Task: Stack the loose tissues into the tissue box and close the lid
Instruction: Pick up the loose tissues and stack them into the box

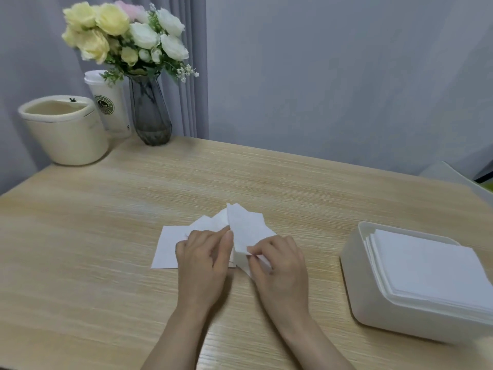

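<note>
Several loose white tissues (166,248) lie fanned out on the wooden table (106,222) near its middle. My left hand (204,259) rests on them with its fingertips at the edge of one raised tissue (245,225). My right hand (280,260) pinches the lower corner of that raised tissue, which stands tilted up between both hands. At the right stands the white tissue box (354,284) without a lid on it, and a neat stack of tissues (426,268) rises above its rim. No lid is in view.
At the back left stand a cream round bin (62,134), a white paper cup (109,102) and a grey glass vase (150,113) with yellow and white flowers. A pale object (450,173) shows past the table's right far edge.
</note>
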`<act>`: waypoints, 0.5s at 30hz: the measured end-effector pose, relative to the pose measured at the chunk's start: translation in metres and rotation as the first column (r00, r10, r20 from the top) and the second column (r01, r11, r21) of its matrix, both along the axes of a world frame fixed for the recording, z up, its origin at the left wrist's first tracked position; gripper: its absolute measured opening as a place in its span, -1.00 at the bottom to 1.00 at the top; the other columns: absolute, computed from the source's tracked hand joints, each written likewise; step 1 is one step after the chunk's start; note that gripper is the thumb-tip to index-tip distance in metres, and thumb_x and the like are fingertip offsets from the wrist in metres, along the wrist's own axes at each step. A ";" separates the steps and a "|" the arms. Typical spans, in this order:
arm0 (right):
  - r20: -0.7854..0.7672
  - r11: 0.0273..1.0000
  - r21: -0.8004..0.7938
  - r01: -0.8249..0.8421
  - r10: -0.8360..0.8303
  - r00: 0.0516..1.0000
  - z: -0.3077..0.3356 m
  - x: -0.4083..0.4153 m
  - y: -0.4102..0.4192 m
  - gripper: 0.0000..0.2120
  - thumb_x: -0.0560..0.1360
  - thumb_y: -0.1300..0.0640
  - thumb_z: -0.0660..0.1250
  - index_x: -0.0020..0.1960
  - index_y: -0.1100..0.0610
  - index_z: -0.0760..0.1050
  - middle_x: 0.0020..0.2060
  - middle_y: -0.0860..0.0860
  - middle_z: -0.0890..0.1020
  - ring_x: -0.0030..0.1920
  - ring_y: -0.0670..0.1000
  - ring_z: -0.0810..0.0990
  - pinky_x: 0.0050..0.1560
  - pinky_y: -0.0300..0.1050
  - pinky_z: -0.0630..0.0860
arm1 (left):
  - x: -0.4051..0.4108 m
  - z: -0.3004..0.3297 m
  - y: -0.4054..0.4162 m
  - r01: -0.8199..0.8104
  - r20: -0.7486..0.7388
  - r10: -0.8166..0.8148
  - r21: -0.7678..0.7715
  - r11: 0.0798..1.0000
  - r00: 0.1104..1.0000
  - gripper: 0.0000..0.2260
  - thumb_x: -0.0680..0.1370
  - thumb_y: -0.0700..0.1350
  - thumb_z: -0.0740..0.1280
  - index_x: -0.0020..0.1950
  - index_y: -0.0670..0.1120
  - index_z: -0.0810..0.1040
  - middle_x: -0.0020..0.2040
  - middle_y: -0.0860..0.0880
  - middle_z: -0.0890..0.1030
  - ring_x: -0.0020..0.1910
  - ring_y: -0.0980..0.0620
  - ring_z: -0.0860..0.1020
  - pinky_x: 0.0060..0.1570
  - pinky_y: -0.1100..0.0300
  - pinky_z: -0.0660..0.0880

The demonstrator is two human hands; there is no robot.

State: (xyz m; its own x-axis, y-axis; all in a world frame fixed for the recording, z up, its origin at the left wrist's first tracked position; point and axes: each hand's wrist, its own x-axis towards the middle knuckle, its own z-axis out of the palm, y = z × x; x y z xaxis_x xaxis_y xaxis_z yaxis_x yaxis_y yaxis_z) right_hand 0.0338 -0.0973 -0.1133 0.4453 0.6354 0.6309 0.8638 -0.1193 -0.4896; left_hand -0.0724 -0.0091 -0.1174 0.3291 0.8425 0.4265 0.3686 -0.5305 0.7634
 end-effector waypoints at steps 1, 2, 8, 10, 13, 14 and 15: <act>0.033 1.000 0.006 -0.018 0.018 0.999 -0.002 -0.003 -0.001 -0.90 0.43 0.06 0.29 -0.18 0.02 0.58 -0.23 -0.17 0.53 -0.17 -0.06 0.45 -0.10 -0.12 0.37 | -0.001 0.002 -0.001 0.010 0.021 -0.009 -0.048 0.999 1.000 -0.50 0.55 0.27 0.06 0.00 0.00 0.69 -0.37 0.20 0.44 -0.14 0.15 0.45 -0.01 0.13 0.21; 0.064 0.999 0.007 -0.035 0.035 0.997 -0.004 -0.004 -0.002 -0.91 0.42 0.07 0.30 -0.18 0.02 0.58 -0.23 -0.16 0.53 -0.17 -0.05 0.46 -0.11 -0.12 0.37 | -0.002 0.004 -0.002 0.015 0.052 -0.010 -0.097 0.995 0.999 -0.48 0.53 0.30 0.09 0.03 -0.01 0.70 -0.41 0.19 0.39 -0.19 0.15 0.43 -0.01 0.09 0.27; 0.188 0.988 0.057 -0.143 0.130 0.974 -0.007 -0.009 -0.005 -0.94 0.43 0.17 0.40 -0.17 0.03 0.62 -0.22 -0.09 0.56 -0.17 0.01 0.51 -0.18 -0.07 0.38 | -0.008 0.011 -0.008 0.151 0.288 -0.025 -0.424 0.893 0.957 -0.75 0.54 -0.05 0.42 0.19 0.18 0.61 -0.29 0.08 0.55 -0.35 0.22 0.41 -0.17 0.33 0.42; 0.221 0.980 0.069 -0.188 0.168 0.961 -0.007 -0.008 -0.006 -0.93 0.43 0.18 0.42 -0.14 0.03 0.62 -0.20 -0.09 0.57 -0.16 0.01 0.51 -0.18 -0.08 0.37 | -0.010 0.011 -0.006 0.235 0.349 -0.064 -0.476 0.847 0.935 -0.82 0.49 -0.01 0.42 0.06 0.22 0.67 -0.24 -0.11 0.61 -0.26 0.13 0.46 -0.15 0.19 0.45; 0.252 0.968 0.054 -0.246 0.225 0.941 -0.008 -0.007 -0.008 -0.93 0.45 0.16 0.41 -0.11 0.01 0.62 -0.19 -0.09 0.57 -0.14 0.00 0.51 -0.16 -0.09 0.35 | -0.013 0.012 -0.005 0.278 0.407 -0.044 -0.536 0.797 0.912 -0.82 0.47 -0.02 0.37 -0.13 -0.13 0.63 -0.31 -0.19 0.48 -0.27 -0.02 0.41 -0.22 0.09 0.35; 0.247 0.966 0.045 -0.255 0.237 0.939 -0.009 -0.007 -0.009 -0.94 0.46 0.13 0.41 -0.10 0.00 0.62 -0.17 -0.10 0.57 -0.13 -0.01 0.51 -0.15 -0.09 0.36 | -0.014 0.011 -0.006 0.271 0.414 -0.027 -0.544 0.794 0.910 -0.80 0.51 -0.07 0.38 -0.19 -0.21 0.56 -0.34 -0.15 0.42 -0.29 -0.02 0.36 -0.25 0.11 0.31; 0.230 0.966 0.031 -0.256 0.243 0.942 -0.009 -0.006 -0.009 -0.96 0.47 0.09 0.40 -0.08 -0.01 0.62 -0.14 -0.10 0.58 -0.10 -0.02 0.51 -0.12 -0.09 0.36 | -0.016 0.011 -0.006 0.259 0.416 -0.011 -0.544 0.798 0.909 -0.79 0.56 -0.15 0.36 -0.24 -0.23 0.53 -0.36 -0.11 0.40 -0.32 -0.01 0.34 -0.29 0.15 0.29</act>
